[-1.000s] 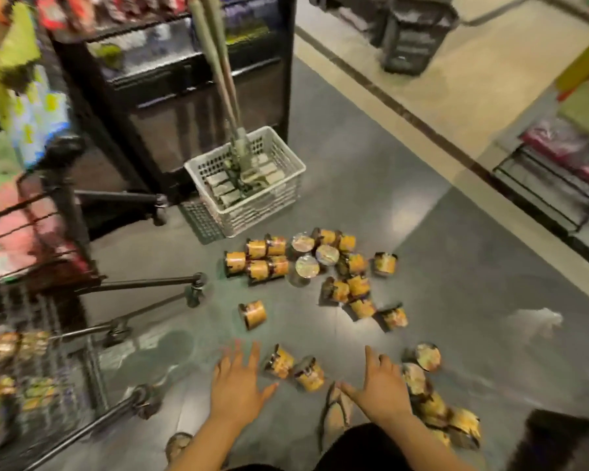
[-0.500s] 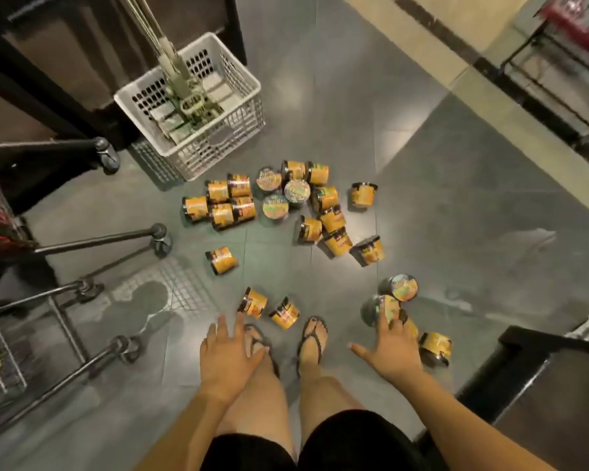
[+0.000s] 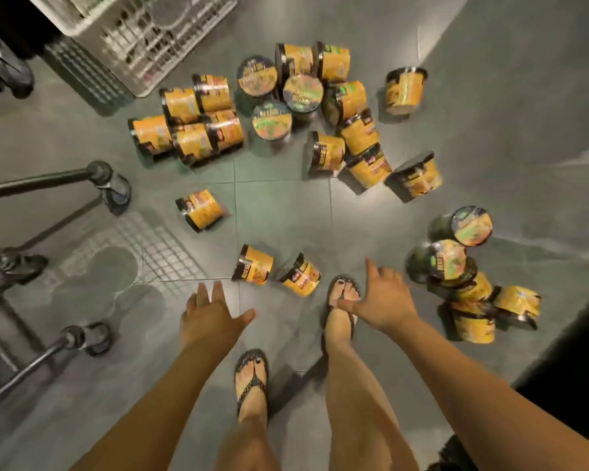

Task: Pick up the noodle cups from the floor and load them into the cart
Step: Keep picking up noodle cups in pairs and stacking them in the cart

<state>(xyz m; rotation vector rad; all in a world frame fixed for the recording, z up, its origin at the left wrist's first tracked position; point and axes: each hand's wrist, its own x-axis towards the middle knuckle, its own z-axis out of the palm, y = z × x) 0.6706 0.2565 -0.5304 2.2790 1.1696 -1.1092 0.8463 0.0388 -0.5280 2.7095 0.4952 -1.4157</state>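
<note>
White basket [image 3: 157, 45] (contents blurred), noodle cups [image 3: 252, 265] floored

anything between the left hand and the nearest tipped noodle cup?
Nothing: in the head view only bare grey floor tile separates the open left hand from the nearest tipped noodle cup.

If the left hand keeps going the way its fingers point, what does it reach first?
Probably the tipped cup just ahead and slightly right of the left hand, which is open and empty. Only bare floor shows between them. Height above the floor is hard to judge from this view.
</note>
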